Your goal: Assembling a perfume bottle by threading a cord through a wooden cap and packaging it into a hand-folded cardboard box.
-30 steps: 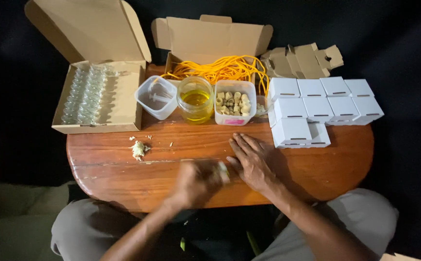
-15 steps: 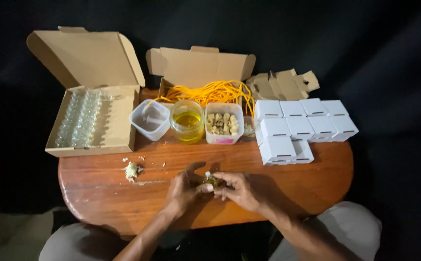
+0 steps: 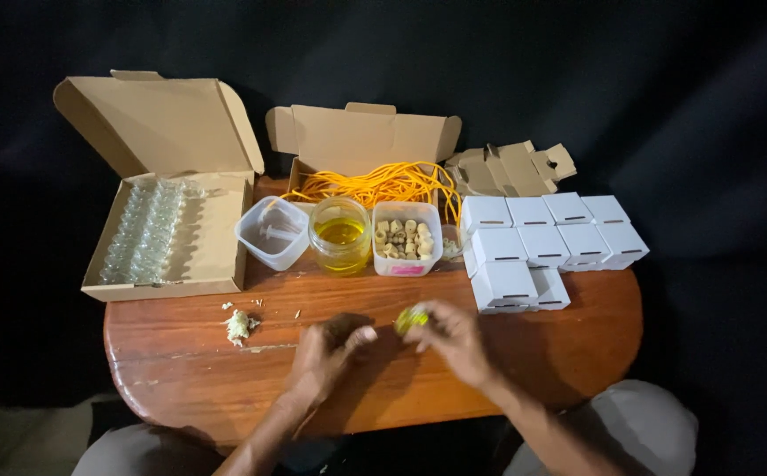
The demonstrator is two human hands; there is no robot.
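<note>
At the back left of the wooden desk (image 3: 181, 353) stands an open brown cardboard box (image 3: 167, 234) with its lid tipped up, holding rows of small clear glass bottles (image 3: 141, 231). A second open cardboard box (image 3: 361, 141) sits at the back middle with a tangle of orange cord (image 3: 383, 182) in it, and flattened brown cardboard pieces (image 3: 507, 167) lie just to its right. In front of these stand three containers in a row: a clear square tub (image 3: 273, 232), a round jar of yellow liquid (image 3: 340, 234), and a clear tub of pale cork-like stoppers (image 3: 407, 238) with a pink label at its lower edge. To the right a cluster of small white folded boxes (image 3: 547, 242) is packed together, each with a slot in its lid. A little heap of pale scraps (image 3: 240, 325) lies on the left of the desk.

Near the front edge, the right hand (image 3: 456, 339) pinches a small yellowish-green object (image 3: 411, 319) between thumb and fingertips, the fingers closed round it (its exact kind is too blurred to tell). It sits at the tips of the fingers, towards the left hand (image 3: 326, 348), just above the desk. The left hand's fingers are curled loosely, their tips just beside the object; whether they touch it cannot be told. Which way the object points, and its long axis, cannot be made out.
</note>
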